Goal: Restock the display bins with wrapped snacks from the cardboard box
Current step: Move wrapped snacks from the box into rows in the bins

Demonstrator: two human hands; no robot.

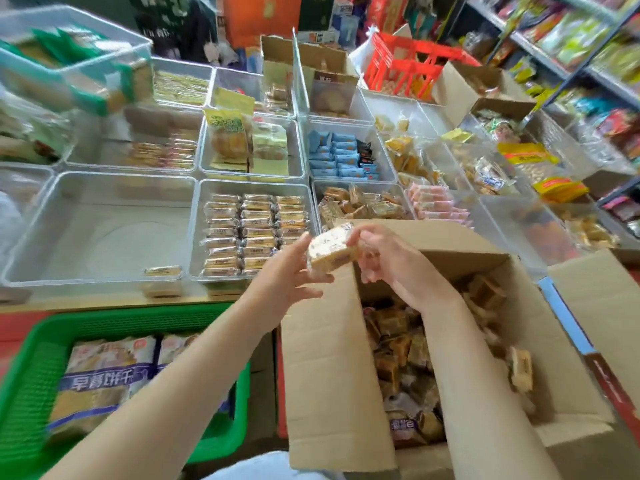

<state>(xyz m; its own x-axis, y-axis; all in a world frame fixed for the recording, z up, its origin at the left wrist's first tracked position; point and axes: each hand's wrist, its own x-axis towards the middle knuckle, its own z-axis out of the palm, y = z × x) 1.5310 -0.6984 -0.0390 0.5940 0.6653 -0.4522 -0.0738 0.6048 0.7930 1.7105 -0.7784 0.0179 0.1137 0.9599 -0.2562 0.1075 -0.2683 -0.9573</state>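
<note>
Head view, hands: left hand (294,271) and right hand (388,258) both raised above the front flap of the cardboard box (332,358).
Left grip: fingers reached up under the stack of wrapped snacks (332,252), thumb and fingertips touching its near side; looked like holding it.
Right grip: fingers curled round the far end of the same stack, pinching it.
Stack: pale, crumbly-looking pieces in clear wrap, held in the air between both hands, above the box edge and just in front of the bins.
Cardboard box: stood open at lower right, flaps up, with many loose wrapped snacks (408,362) piled inside.
Nearest bin: clear display bin (254,228) straight ahead of the hands, filled with neat rows of small wrapped bars.
Left bin: big clear bin (100,230) almost bare, with one wrapped snack (162,271) in its near right corner.
Right bin: clear bin (363,202) with a loose heap of brown wrapped snacks, partly hidden behind the hands.
Further bins: blue packs (341,155), yellow-labelled packs (228,136), pink packs (438,202), all on the counter (104,301).
Green basket (31,375): sat low at the left, below the counter edge, holding large bags with blue bands.
Red basket (408,65): far back, past the bins.
Shelves (571,39): on the right, blurred, full of bright packets.
</note>
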